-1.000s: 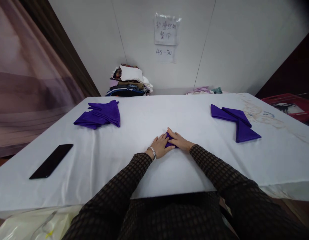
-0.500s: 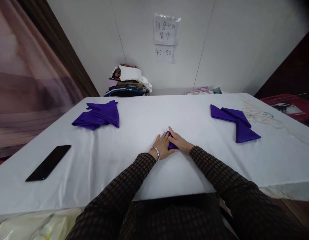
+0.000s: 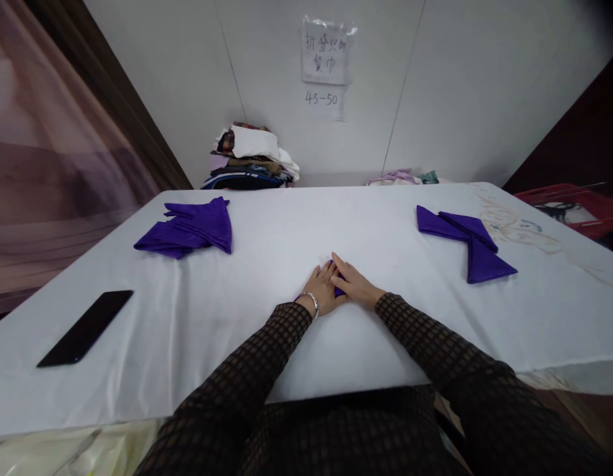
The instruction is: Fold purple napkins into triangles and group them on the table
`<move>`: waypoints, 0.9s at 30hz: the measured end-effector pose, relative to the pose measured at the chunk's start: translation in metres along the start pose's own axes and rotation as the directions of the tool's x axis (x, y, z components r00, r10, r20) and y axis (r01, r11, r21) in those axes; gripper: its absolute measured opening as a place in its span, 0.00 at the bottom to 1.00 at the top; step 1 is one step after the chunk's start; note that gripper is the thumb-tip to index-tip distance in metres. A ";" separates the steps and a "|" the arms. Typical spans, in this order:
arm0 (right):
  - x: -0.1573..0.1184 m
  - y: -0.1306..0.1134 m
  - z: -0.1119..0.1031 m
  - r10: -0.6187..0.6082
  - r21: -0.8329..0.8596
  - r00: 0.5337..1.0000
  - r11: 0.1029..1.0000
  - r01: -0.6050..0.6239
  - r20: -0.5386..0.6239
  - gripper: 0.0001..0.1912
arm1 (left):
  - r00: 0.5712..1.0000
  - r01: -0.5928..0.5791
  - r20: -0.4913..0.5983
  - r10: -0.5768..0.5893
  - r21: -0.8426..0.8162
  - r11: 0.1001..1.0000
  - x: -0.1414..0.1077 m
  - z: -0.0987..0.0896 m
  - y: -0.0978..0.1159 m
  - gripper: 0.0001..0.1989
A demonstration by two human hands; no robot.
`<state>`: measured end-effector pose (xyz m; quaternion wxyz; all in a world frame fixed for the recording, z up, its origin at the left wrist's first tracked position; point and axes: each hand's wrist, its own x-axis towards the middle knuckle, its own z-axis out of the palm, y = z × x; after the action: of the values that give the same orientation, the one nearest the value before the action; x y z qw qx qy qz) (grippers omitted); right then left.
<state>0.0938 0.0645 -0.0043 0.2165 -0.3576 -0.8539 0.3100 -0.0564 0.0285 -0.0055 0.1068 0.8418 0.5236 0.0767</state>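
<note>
A small piece of purple cloth (image 3: pixel 339 284) lies on the white-covered table (image 3: pixel 296 225), mostly hidden under my two hands. My left hand (image 3: pixel 324 291), with a silver bracelet at the wrist, rests flat on the cloth with its fingers a little apart. From the right, my right hand (image 3: pixel 354 284) meets it, fingers stretched out and partly over my left fingertips, touching the cloth. A crumpled pile of purple cloths (image 3: pixel 190 228) sits at the back left. Folded purple cloth (image 3: pixel 467 241) with pointed ends lies at the back right.
A black flat slab (image 3: pixel 88 327) lies at the table's left. Behind the table are a clothes stack (image 3: pixel 254 158) and more fabric (image 3: pixel 395 178). A red basket (image 3: pixel 591 211) stands beyond the right edge. Handwritten paper (image 3: pixel 326 53) hangs on the wall.
My left hand has shifted slightly left, and a bit of purple now shows by its wrist. My right hand has turned slightly and covers more of the cloth. The view has shifted a little.
</note>
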 end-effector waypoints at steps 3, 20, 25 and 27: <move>-0.006 -0.003 0.001 -0.035 -0.144 0.999 0.989 0.037 0.018 0.40 | 1.000 -0.008 0.002 0.008 0.016 1.000 -0.001 0.002 0.000 0.42; -0.074 0.023 -0.027 -0.010 -0.565 0.987 0.819 0.098 0.158 0.39 | 0.999 0.028 0.029 -0.031 0.117 0.993 0.001 0.003 0.000 0.47; -0.092 0.021 -0.036 0.037 -0.587 0.988 0.808 0.060 0.152 0.38 | 0.998 0.034 0.039 -0.039 0.120 0.992 0.001 0.002 0.000 0.47; -0.101 0.021 -0.039 0.046 -0.594 0.988 0.803 0.050 0.146 0.38 | 0.998 0.036 0.045 -0.042 0.124 0.992 0.001 0.002 0.000 0.47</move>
<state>0.1921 0.0154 -0.0055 0.0276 -0.3817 -0.9224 0.0524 -0.0551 0.0294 -0.0072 0.0686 0.8381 0.5408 0.0222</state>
